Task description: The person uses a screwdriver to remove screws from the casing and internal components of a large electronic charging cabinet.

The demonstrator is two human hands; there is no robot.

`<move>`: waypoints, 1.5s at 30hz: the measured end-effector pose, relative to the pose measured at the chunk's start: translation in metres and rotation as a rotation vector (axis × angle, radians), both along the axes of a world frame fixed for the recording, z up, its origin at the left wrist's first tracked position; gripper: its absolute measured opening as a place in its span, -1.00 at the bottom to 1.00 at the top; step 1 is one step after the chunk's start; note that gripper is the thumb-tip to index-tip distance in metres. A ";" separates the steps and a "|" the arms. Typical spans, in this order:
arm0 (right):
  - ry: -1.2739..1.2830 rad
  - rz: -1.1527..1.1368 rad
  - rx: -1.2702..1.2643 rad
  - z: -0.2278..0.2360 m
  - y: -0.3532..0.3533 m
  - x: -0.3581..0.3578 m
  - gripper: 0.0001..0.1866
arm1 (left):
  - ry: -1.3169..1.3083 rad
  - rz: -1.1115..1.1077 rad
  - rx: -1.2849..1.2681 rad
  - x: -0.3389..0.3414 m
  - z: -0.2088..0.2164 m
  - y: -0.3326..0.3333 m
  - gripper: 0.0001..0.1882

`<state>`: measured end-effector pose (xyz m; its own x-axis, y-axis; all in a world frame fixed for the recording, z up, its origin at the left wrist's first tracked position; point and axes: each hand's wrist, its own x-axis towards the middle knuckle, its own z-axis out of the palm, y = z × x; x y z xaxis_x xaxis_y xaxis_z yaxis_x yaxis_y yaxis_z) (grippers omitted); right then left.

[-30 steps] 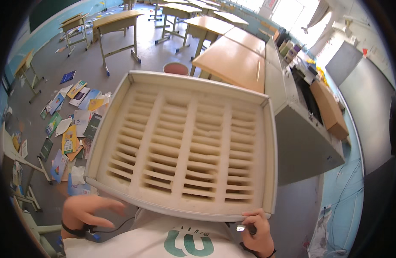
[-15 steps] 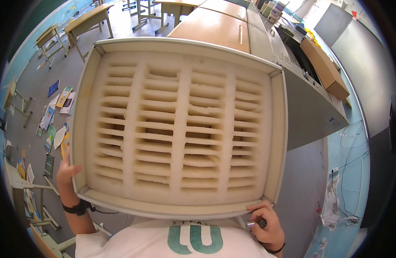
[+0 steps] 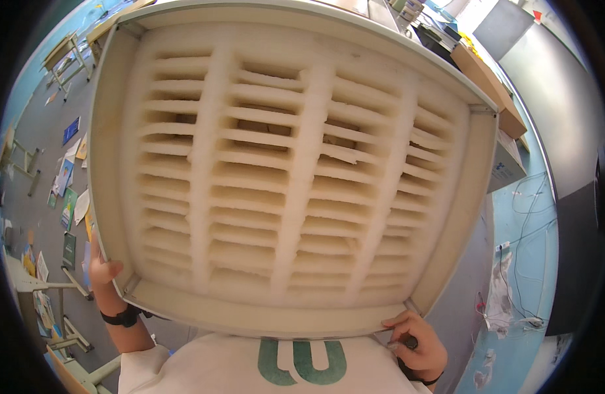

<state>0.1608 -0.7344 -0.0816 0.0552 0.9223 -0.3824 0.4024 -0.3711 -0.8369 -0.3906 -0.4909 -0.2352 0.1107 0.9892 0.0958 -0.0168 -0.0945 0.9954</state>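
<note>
A large, shallow cream tray (image 3: 450,262) fills the middle of the view, tilted up in front of my shirt. Inside it lies a thick white foam insert (image 3: 309,164) cut with four columns of narrow slots; I see nothing stored in them. My left hand (image 3: 105,268) grips the tray's near left corner, thumb over the rim and the other fingers hidden behind. At the near right corner my right hand (image 3: 417,341) is closed, its index finger along the rim. A small dark round-ended object (image 3: 411,342) shows among its fingers; its kind is unclear.
Scattered books and papers (image 3: 67,203) lie on the grey floor at left, near a desk (image 3: 59,52) and a chair frame (image 3: 59,285). Beyond the tray at right are a long cardboard box (image 3: 490,85) on a counter, loose cables (image 3: 529,262) and a dark board (image 3: 565,111).
The tray has come up and closer, its far edge lifting and swinging right, so it hides the cabinet and most desks behind. Both hands keep their hold at the near corners.
</note>
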 end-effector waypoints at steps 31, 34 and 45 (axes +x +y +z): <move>-0.870 -0.490 0.552 0.112 0.109 0.172 -0.93 | 0.106 -0.407 -0.231 0.165 0.017 0.116 -0.28; -1.123 -0.493 0.656 0.108 0.163 0.256 -0.90 | 0.280 -0.404 -0.101 0.175 0.033 0.106 -0.33; -1.021 -0.633 0.352 0.045 0.298 0.382 -0.72 | 0.638 -0.173 0.149 0.194 0.045 0.076 -0.30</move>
